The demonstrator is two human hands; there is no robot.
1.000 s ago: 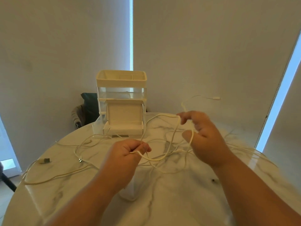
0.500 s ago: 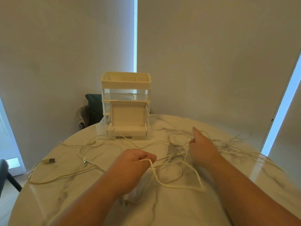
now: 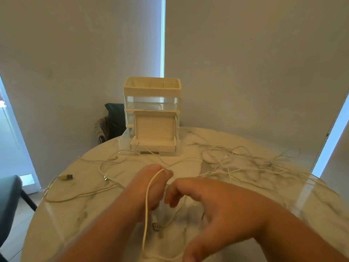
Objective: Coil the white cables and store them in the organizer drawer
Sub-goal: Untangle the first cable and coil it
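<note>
Clamped in my left hand (image 3: 151, 188), a white cable (image 3: 145, 220) drapes over the wrist, presumably to anchor the coil. My right hand (image 3: 207, 201) curls alongside, blurred; its hold I cannot tell.

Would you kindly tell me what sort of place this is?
Probably a room in a home, perhaps a dining corner: a round marble-look table strewn with white cables, a dark chair behind it, and pale roller blinds covering tall windows. A small desk organizer stands on the table.
</note>
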